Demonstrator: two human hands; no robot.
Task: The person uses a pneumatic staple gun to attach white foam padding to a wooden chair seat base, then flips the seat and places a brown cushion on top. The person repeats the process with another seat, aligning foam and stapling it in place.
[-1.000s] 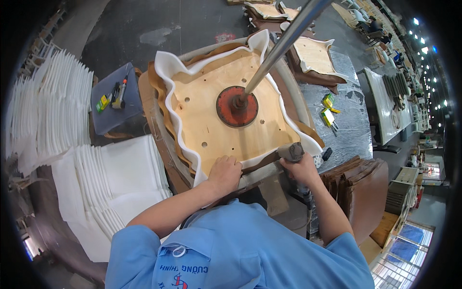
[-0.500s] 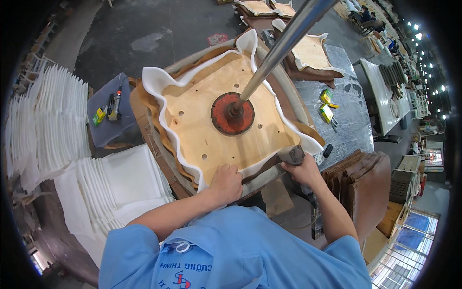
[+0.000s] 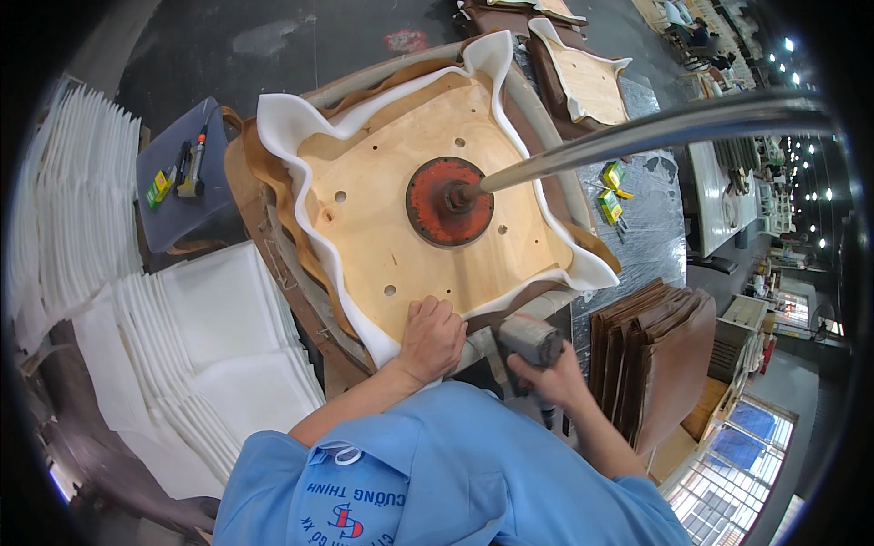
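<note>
A square plywood seat board [image 3: 391, 218] lies face down, pressed by a red round clamp plate [image 3: 449, 201] on a shiny metal rod [image 3: 637, 135]. White foam [image 3: 291, 118] and brown leather [image 3: 264, 173] fold up around its edges. My left hand [image 3: 430, 341] presses the foam onto the board's near edge. My right hand [image 3: 546, 373] grips a grey pneumatic stapler [image 3: 528, 338] just right of it, nose at the near edge.
Stacks of white foam sheets [image 3: 200, 346] lie at the left. A grey tray [image 3: 173, 187] holds a small tool and a box. Brown leather pieces [image 3: 655, 355] are piled at the right. Another seat board [image 3: 592, 82] lies farther back.
The view has moved closer over the seat. My left hand stays pressed on the near edge; my right hand with the stapler has dropped slightly lower and nearer to me.
</note>
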